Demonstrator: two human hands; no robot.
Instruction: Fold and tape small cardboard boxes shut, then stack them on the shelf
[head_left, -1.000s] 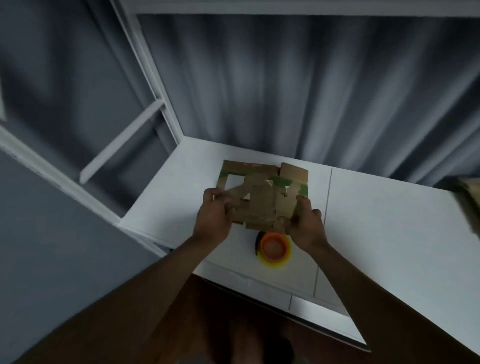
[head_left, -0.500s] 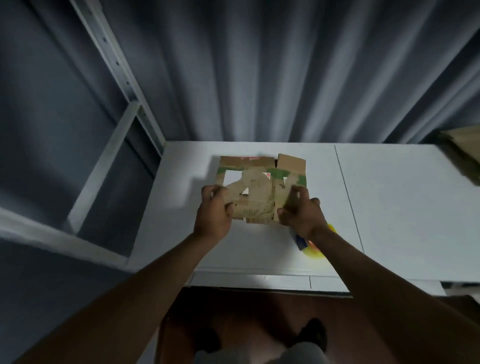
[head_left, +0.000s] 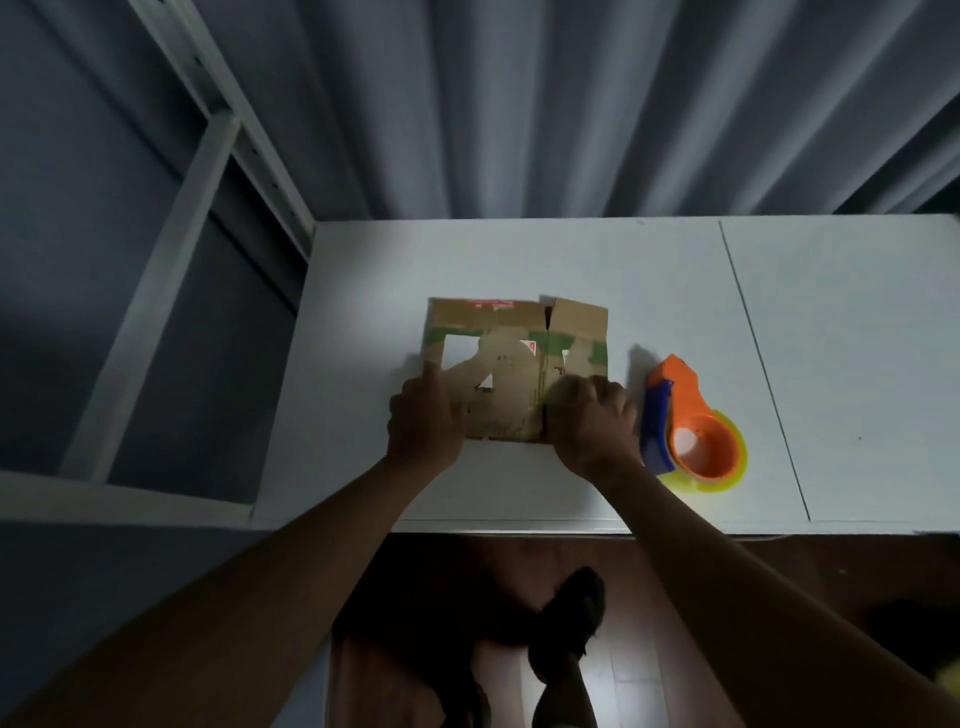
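A brown cardboard box (head_left: 511, 364) with green print sits on the white table (head_left: 519, 260), its flaps partly folded. My left hand (head_left: 425, 421) grips its near-left edge, with one finger pointing up along the side. My right hand (head_left: 592, 423) has its fingers curled over the box's near-right flap. An orange and blue tape dispenser (head_left: 691, 423) with a yellowish roll lies on the table just right of my right hand.
A white metal shelf frame (head_left: 208, 171) stands at the left of the table. Grey curtains (head_left: 571, 104) hang behind it. A seam (head_left: 763, 364) splits the tabletop on the right. My feet and the wooden floor show below the table's front edge.
The box has come down from my hands' raised hold onto the table. The tape dispenser, earlier partly hidden behind my right hand, now shows fully to the right.
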